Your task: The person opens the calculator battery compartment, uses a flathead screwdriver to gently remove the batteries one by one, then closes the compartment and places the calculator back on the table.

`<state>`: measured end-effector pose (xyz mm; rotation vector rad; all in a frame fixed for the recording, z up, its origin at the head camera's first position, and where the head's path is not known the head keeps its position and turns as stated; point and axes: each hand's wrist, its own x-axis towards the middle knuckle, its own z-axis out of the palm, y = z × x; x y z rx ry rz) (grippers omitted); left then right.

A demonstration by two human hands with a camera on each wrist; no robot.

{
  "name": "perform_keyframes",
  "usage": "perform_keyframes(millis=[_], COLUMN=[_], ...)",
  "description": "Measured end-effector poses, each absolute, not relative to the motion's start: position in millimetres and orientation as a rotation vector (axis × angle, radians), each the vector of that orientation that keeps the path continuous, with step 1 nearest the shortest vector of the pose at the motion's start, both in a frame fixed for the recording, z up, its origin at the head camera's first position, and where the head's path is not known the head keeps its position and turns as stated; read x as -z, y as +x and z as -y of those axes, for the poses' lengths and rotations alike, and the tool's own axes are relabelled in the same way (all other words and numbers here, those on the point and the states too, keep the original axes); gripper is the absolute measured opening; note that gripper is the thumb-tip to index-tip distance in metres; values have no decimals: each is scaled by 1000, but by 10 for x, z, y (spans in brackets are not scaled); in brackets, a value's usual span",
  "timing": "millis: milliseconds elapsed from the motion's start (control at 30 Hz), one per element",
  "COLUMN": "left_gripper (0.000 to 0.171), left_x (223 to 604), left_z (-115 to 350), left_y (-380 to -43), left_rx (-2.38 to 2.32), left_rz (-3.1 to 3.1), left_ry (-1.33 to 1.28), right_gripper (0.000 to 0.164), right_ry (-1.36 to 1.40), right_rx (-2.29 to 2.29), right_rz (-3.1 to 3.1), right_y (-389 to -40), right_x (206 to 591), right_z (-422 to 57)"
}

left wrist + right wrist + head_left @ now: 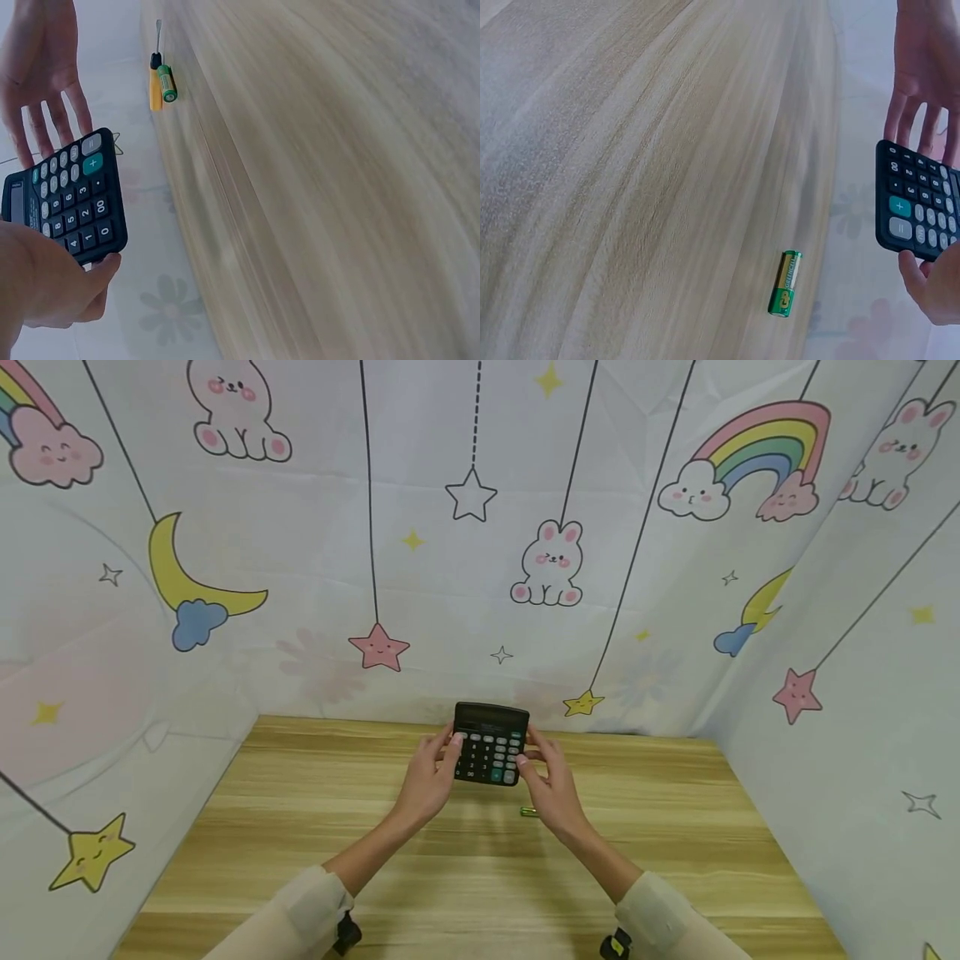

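Note:
A black calculator point(491, 727) with white, grey and green keys is held up over the back of the wooden table, its keys facing me. My left hand point(429, 781) grips its left side, thumb at the front edge and fingers behind. On the opposite side my right hand point(555, 787) holds it too, the thumb by the lower right keys. Below the right hand a green battery point(785, 283) lies on the table, partly hidden in the head view. Beside that battery, the left wrist view shows a screwdriver with a yellow handle point(155, 91).
The wood-grain table point(315, 860) ends at a back edge just beyond the calculator. White cloth point(315, 552) printed with rabbits, stars and rainbows hangs behind it and along both sides. Dark straps point(347, 933) show near the sleeves.

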<state>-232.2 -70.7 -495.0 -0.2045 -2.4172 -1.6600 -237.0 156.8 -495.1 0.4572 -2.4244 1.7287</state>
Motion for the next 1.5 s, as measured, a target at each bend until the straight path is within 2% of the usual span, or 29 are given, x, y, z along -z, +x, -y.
perform_keyframes(millis=[500,867,1500], left_gripper=[62,69,79], left_x=[4940,4908,4837], left_z=[686,737,832], left_y=[-2331,-2325,-2324], left_rx=[1695,1731,1822], left_rz=[2373,2454,2545], left_ry=[-127,-57,56], right_gripper=[58,44,44], right_ry=[456,439,334], right_rx=[-1739,-1874,-1955], right_rz=[2425,2391,2495], right_y=[-2401,-2459,-2475], right_x=[4887,4903,4901], right_z=[-1572,-1601,-1601])
